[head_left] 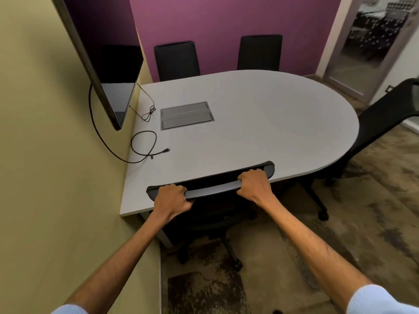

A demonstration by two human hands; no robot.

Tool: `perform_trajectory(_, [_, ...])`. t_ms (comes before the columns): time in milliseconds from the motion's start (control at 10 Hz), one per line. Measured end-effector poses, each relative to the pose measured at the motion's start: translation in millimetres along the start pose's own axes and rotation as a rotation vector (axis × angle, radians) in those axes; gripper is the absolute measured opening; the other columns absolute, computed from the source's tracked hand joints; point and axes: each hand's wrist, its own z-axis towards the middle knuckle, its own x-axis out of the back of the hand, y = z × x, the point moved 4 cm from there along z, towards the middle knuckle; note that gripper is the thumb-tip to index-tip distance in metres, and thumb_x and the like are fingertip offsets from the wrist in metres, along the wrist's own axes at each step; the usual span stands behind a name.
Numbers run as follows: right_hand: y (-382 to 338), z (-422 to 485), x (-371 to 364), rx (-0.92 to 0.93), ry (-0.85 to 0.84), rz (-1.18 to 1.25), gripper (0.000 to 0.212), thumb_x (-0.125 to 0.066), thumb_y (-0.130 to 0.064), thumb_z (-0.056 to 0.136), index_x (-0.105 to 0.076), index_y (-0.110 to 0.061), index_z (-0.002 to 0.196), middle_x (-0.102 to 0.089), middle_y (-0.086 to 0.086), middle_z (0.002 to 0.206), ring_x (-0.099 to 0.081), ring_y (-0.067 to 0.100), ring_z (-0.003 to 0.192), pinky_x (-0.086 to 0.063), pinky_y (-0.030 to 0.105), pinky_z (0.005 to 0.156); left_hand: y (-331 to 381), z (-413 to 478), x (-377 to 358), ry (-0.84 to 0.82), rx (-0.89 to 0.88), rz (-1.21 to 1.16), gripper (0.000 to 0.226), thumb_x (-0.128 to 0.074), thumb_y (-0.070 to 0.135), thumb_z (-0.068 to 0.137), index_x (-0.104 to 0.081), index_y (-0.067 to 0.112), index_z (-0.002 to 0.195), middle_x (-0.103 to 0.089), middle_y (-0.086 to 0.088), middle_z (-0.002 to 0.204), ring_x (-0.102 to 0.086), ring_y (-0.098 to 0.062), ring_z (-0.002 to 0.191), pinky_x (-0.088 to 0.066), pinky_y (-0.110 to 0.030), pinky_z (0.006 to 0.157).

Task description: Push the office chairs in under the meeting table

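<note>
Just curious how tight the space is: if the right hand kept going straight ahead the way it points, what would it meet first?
Probably the meeting table. The right hand grips the near chair's top rail, pointing across the tabletop, whose edge seems just beyond its fingers. Depth is hard to judge.

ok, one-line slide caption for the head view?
Both hands, left hand and right hand, grip the near office chair backrest at the meeting table.

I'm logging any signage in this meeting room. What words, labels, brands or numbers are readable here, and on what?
None can be read.
The wall screen is dark and shows no brand.
The table's cable box bears no visible marking.
The chair back under both hands shows no label.
</note>
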Motion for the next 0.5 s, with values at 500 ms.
perform_trajectory(500, [65.6,-132.7,-18.8,-0.348,0.367,0.157,0.074,-0.051,-0.057,0.081,-0.036,-0.022,0.144,-0.037,0.004,0.149,-0.03,0.021,0.141,-0.014,0.047,0.115,115.6,-40.1,3.7,0.391,-0.141,-0.316,0.074,-0.046,0.069,0.081,-0.05,0.013,0.129,-0.049,-0.009,0.131,-0.045,-0.028,0.126,-0.034,-0.047,0.104])
